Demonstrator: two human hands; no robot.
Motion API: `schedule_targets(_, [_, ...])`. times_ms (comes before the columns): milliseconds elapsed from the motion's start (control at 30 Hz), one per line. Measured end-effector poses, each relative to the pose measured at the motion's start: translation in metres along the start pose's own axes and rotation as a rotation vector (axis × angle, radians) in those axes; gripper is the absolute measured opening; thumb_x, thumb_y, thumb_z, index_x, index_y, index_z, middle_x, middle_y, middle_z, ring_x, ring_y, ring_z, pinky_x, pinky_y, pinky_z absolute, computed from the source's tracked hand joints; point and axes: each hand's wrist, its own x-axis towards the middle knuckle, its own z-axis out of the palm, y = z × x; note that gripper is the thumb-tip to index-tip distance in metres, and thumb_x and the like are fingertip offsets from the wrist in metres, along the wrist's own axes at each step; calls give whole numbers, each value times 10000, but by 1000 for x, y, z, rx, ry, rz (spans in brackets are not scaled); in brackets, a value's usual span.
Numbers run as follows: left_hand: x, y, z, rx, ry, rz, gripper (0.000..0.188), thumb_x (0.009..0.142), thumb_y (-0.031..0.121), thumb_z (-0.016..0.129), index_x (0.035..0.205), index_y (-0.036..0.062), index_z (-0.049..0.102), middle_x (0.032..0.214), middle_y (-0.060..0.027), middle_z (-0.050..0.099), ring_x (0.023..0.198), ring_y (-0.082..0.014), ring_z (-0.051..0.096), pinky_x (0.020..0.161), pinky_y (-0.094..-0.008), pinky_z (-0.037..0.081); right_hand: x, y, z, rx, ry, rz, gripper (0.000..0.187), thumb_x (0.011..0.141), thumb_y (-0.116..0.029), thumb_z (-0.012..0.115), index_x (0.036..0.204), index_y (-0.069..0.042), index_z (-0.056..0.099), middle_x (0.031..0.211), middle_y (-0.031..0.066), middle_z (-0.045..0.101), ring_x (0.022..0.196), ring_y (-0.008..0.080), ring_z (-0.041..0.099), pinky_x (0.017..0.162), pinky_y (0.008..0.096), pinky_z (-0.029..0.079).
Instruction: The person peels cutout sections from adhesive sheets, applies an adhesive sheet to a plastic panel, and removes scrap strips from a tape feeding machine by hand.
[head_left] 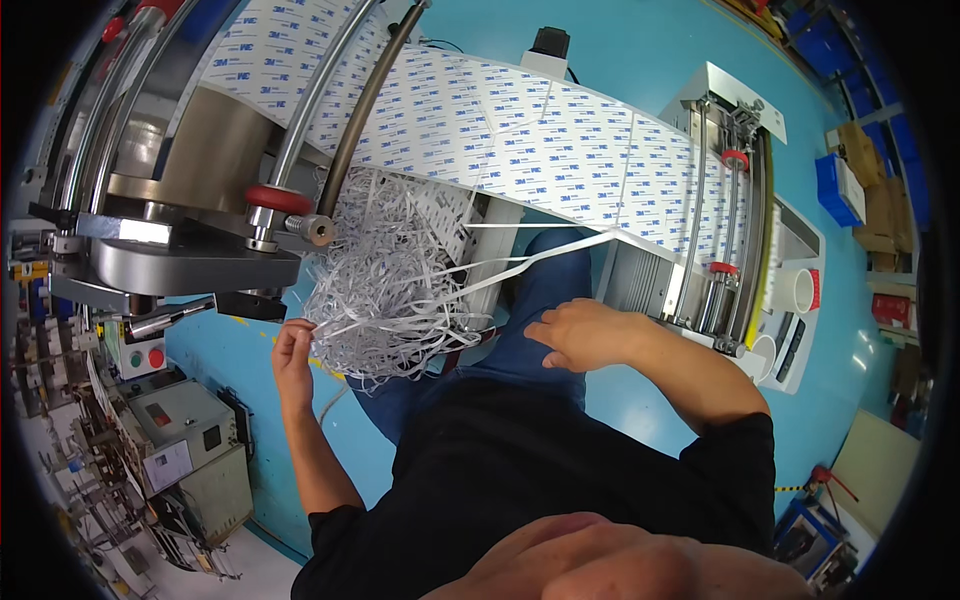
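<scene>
A big tangled heap of thin white strips [385,290] lies under a wide white printed web of sheet [560,140], which spans between the machine's rollers. At the heap's left edge, the fingers of my left hand [293,352] are pinched together, on what looks like the end of a strip. Longer white strips [520,266] stretch from the web's near edge down into the heap. My right hand [578,334] lies on my thigh with its fingers loosely apart, holding nothing.
On the left stands a metal roller unit with a red collar [278,199]. The right-hand roller frame [715,230] has red collars too. Beyond it, a white table holds a roll [795,290]. A control box [185,425] with more machinery stands at lower left.
</scene>
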Motion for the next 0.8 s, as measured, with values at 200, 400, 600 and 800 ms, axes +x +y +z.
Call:
schedule_targets(200, [3, 10, 21, -964, 103, 54, 246, 937, 219, 442, 954, 47, 616, 970, -93, 623, 1058, -256, 523, 1043, -428, 297, 2, 4, 4, 11, 21, -33, 375, 859, -271, 579, 1139, -33, 503, 1000, 156, 584, 963, 329, 565, 827, 419, 443])
schedule_targets(400, [14, 8, 27, -1119, 77, -33, 242, 935, 225, 475, 737, 99, 417, 585, 23, 289, 533, -103, 224, 727, -316, 403, 2, 8, 7, -12, 77, -51, 385, 857, -271, 584, 1147, -32, 502, 990, 153, 586, 957, 328, 568, 817, 418, 447])
schedule_targets(600, [14, 24, 54, 339, 277, 40, 190, 886, 215, 574, 881, 25, 572, 623, 4, 400, 535, -119, 345, 533, -275, 330, 3, 4, 4, 8, 18, -13, 456, 842, -274, 593, 1218, -39, 490, 1027, 154, 585, 963, 333, 557, 852, 423, 424])
schedule_targets(800, [18, 52, 59, 768, -128, -18, 201, 768, 187, 699, 791, -3, 638, 666, -68, 469, 590, -166, 441, 558, -297, 370, 1, 4, 2, 7, 37, -4, 453, 837, -269, 600, 1217, -48, 494, 1031, 154, 584, 966, 329, 558, 856, 418, 424])
